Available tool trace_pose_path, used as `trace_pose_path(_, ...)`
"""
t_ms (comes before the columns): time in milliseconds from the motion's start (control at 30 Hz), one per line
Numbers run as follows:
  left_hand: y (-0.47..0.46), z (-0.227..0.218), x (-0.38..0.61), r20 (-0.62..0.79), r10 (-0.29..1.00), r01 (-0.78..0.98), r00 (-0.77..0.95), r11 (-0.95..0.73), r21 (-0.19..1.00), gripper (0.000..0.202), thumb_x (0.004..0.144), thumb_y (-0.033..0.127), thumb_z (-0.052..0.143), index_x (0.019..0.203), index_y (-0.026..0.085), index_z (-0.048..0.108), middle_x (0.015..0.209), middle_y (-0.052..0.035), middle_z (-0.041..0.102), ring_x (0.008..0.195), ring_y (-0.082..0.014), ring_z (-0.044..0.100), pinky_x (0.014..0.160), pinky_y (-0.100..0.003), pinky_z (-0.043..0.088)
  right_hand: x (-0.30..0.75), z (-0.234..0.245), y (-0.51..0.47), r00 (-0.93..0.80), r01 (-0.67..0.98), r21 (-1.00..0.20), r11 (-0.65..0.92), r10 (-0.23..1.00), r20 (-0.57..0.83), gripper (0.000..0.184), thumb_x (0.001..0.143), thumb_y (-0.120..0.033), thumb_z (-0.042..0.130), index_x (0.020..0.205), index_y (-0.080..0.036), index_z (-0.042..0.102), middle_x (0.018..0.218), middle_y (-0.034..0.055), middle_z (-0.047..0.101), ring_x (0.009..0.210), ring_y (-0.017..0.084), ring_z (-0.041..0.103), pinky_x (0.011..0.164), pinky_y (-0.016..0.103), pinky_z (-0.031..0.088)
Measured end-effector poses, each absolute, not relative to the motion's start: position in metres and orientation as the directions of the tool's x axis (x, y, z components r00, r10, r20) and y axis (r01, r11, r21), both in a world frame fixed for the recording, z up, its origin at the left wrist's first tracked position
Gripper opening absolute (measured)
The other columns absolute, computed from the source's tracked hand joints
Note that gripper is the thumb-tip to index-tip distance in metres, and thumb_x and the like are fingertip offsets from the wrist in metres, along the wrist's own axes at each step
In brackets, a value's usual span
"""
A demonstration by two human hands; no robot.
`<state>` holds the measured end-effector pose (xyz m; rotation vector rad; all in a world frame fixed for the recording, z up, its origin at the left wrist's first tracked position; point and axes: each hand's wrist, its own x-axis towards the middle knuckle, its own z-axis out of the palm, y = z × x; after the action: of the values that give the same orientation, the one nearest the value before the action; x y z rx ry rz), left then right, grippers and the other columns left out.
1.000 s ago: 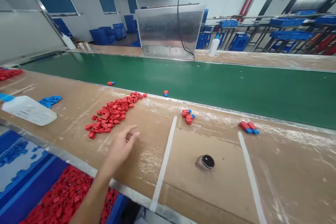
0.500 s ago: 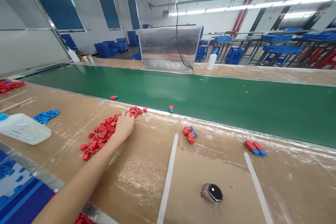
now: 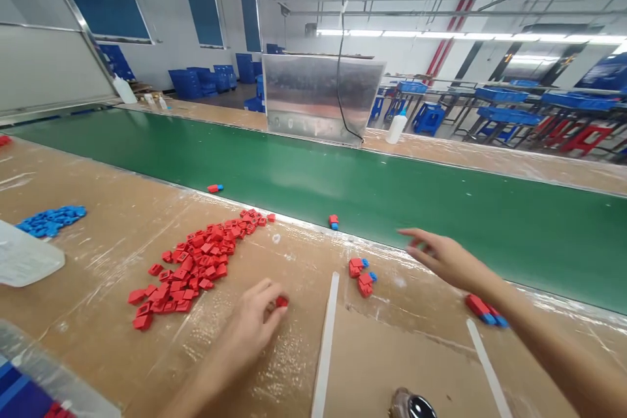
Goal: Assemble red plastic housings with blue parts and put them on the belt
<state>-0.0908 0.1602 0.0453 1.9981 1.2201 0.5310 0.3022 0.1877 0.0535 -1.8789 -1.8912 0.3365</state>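
Many small red plastic blocks lie in one long loose pile on the worktop, near its far edge and on the left of a white strip. Only a few red blocks have a blue part on them so far. A small group sits just right of that strip, and a pair lies further right, close to the far edge. Two single pieces are on the green conveyor belt. Most red blocks are without blue, and a smaller heap of blue pieces lies at the left side of the worktop.

The left hand comes in from the near edge with its wrist bent. Its thumb and fingers are closed together on one red block, just right of the pile and low over the worktop. The right arm reaches across to the right side, palm down. The right hand hovers near the far edge with its fingers apart and curved, and it seems to hold nothing.
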Motion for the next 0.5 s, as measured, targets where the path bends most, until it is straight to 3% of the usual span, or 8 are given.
trace_pose_path(67, 0.144, 0.033, -0.089, -0.084, 0.912, 0.461, 0.402, -0.122, 0.879, 0.011, 0.089, 0.02, 0.05, 0.09, 0.021, 0.061, 0.093, -0.0038, 0.063, 0.087, -0.02, 0.063, 0.079, -0.03, 0.047, 0.277, 0.044, 0.23, -0.055, 0.887, -0.456, 0.074, 0.997, 0.056, 0.028, 0.094, -0.025, 0.061, 0.121, -0.02, 0.062, 0.096, 0.0047, 0.065, 0.07, 0.013, 0.06, 0.072, 0.029, 0.052)
trace_pose_path(167, 0.126, 0.017, -0.091, -0.188, 0.922, 0.277, 0.338, 0.093, 0.956, 0.003, 0.085, 0.02, 0.056, 0.087, 0.02, 0.058, 0.084, -0.0018, 0.062, 0.08, -0.0184, 0.061, 0.075, -0.028, 0.047, 0.231, 0.023, 0.283, -0.1, 0.894, -0.437, 0.098, 0.995, 0.018, 0.031, 0.094, -0.027, 0.061, 0.124, -0.022, 0.063, 0.108, 0.0081, 0.063, 0.08, 0.015, 0.062, 0.083, 0.03, 0.049)
trace_pose_path(300, 0.106, 0.009, -0.099, -0.263, 0.897, 0.073, 0.356, 0.254, 0.965, 0.014, 0.079, 0.021, 0.068, 0.082, 0.019, 0.056, 0.077, 0.0008, 0.06, 0.073, -0.0141, 0.056, 0.067, -0.023, 0.042, 0.2, -0.002, 0.311, -0.027, 0.903, -0.428, 0.018, 1.0, -0.015, 0.025, 0.095, -0.033, 0.061, 0.115, -0.017, 0.063, 0.115, 0.0078, 0.061, 0.095, 0.019, 0.061, 0.088, 0.038, 0.05)
trace_pose_path(400, 0.096, 0.01, -0.103, -0.304, 0.878, 0.0, 0.369, 0.327, 0.945, 0.03, 0.074, 0.022, 0.075, 0.1, 0.019, 0.061, 0.086, -0.0006, 0.063, 0.072, -0.0126, 0.054, 0.066, -0.023, 0.04, 0.207, -0.004, 0.306, 0.1, 0.899, -0.427, -0.102, 0.995, -0.027, 0.022, 0.095, -0.033, 0.062, 0.108, -0.015, 0.063, 0.114, 0.0074, 0.061, 0.099, 0.021, 0.06, 0.088, 0.042, 0.051)
trace_pose_path(500, 0.09, 0.014, -0.102, -0.354, 0.844, -0.03, 0.402, 0.398, 0.917, 0.043, 0.072, 0.025, 0.077, 0.112, 0.019, 0.065, 0.094, -0.0039, 0.067, 0.081, -0.0146, 0.058, 0.074, -0.025, 0.042, 0.23, 0.006, 0.285, 0.218, 0.866, -0.459, -0.198, 0.976, -0.011, 0.02, 0.095, -0.029, 0.061, 0.108, -0.015, 0.062, 0.107, 0.0068, 0.063, 0.095, 0.02, 0.062, 0.086, 0.041, 0.051)
